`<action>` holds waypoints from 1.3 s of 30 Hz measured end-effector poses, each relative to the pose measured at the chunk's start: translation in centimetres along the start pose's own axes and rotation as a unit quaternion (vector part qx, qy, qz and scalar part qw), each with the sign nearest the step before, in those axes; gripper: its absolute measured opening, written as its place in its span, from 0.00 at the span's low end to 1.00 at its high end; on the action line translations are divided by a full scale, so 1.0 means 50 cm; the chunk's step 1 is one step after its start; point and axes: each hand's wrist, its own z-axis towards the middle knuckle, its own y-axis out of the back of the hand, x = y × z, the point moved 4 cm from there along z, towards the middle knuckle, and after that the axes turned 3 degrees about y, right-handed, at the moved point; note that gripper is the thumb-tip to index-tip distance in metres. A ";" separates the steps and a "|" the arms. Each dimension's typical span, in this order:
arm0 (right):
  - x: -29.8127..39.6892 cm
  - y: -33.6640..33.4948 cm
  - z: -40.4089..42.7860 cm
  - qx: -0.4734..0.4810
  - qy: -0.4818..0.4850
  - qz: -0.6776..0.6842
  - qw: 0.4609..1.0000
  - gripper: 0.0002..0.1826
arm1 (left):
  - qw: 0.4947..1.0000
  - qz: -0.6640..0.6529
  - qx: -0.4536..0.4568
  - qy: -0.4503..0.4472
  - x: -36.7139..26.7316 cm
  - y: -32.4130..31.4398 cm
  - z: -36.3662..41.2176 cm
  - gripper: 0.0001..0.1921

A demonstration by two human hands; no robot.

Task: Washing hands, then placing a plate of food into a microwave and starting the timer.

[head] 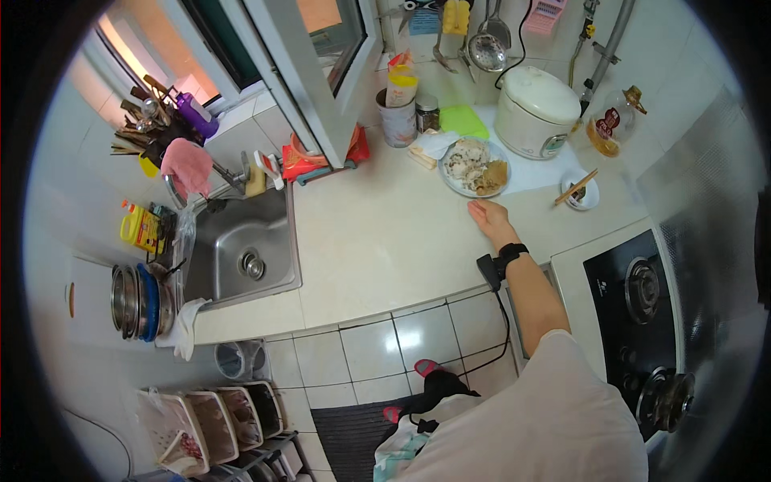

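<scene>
My right hand [491, 218] is over the pale countertop [373, 229], just below a plate of food [474, 167]. Its fingers are loosely bent, and nothing shows in them; a black strap with a cabled device is on the wrist. The plate holds pale, dark-flecked food and a brownish portion. To its right, wooden chopsticks [576, 187] rest across a small white dish [588, 197] with dark food in it. A white rice cooker [536, 111] stands behind, near a bright green item [462, 122]. My left hand is out of view.
A steel sink [241, 235] is at the left, below an opened window sash [301, 66]. The gas hob [638, 301] lies at the right. An oil bottle [613, 125], a glass jar [427, 113] and a tall canister [397, 123] stand along the wall. Storage baskets [199, 422] are at lower left.
</scene>
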 end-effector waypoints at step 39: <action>-0.072 0.144 -0.308 -0.101 -0.008 -0.111 0.989 0.17 | 0.957 -0.218 0.191 0.012 0.139 0.103 0.196 0.31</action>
